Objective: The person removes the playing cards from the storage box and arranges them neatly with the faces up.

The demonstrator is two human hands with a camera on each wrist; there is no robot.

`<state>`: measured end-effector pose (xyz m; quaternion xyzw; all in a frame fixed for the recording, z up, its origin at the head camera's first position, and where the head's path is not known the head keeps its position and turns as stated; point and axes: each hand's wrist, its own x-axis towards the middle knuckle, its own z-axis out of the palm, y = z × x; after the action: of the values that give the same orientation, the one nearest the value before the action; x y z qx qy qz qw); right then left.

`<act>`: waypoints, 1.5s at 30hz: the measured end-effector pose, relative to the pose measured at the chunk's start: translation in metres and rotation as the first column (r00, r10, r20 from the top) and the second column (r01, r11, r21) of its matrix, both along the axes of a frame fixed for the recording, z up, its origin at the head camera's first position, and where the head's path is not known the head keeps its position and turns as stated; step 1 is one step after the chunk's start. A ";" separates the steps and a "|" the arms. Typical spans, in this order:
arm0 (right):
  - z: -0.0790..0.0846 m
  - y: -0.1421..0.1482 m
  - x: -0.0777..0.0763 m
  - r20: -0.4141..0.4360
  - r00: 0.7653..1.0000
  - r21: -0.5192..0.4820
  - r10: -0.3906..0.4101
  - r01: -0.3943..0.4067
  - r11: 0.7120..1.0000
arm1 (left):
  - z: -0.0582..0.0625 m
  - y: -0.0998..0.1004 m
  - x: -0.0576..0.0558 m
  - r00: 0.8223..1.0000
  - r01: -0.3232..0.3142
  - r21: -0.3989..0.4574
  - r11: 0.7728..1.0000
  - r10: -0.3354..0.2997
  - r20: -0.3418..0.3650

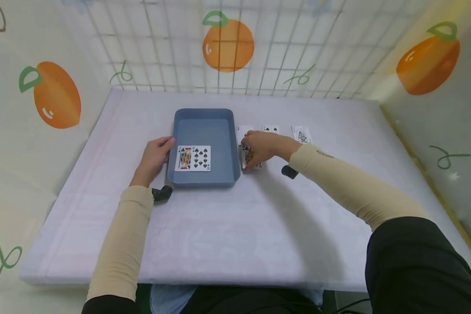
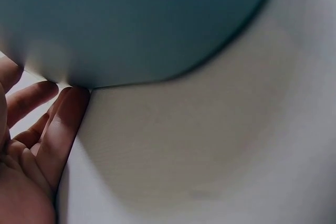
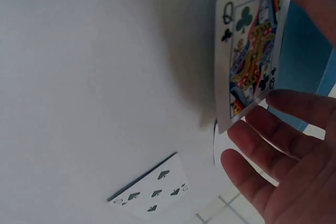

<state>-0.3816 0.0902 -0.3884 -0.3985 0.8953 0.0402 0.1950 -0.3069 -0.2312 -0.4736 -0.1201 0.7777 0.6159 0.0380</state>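
Observation:
A blue-grey tray (image 1: 220, 179) lies on the table. Inside it, a king card (image 1: 184, 158) and a spade number card (image 1: 202, 158) sit side by side near the left wall. My left hand (image 1: 154, 157) is at the tray's left side, its fingertips (image 2: 73, 103) touching the outer wall. Beside the right wall, my right hand (image 1: 264, 147) pinches a queen of clubs (image 3: 252, 56) by its edges, thumb on one side and fingertips on the other. The card stands tilted up, with its face toward the right wrist camera.
Beyond my right hand lie a partly covered card (image 1: 242, 129), a spade card (image 1: 271, 129) and a card with a black figure (image 1: 301, 134). A white wire grid (image 1: 274, 56) stands along the table's back edge. Black wrist cameras (image 1: 162, 194) stick out by both wrists.

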 end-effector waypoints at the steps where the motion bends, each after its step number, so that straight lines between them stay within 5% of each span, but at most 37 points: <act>1: 0.000 0.000 0.001 -0.002 1.000 0.000 0.003 -0.003 1.000 | 0.001 0.000 -0.001 1.000 0.001 0.000 1.000 -0.001 -0.002; 29: 0.004 -0.006 0.006 -0.033 0.998 0.012 0.055 -0.054 0.998 | 0.007 0.004 -0.004 1.000 -0.003 0.026 1.000 0.003 -0.015; 45: 0.021 -0.007 0.002 -0.007 1.000 0.057 -0.025 0.025 0.998 | 0.000 -0.001 -0.001 1.000 -0.001 0.039 0.999 0.002 -0.012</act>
<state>-0.3793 0.0836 -0.3677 -0.3813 0.8993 0.0647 0.2040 -0.3082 -0.2319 -0.4741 -0.1161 0.7657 0.6316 0.0350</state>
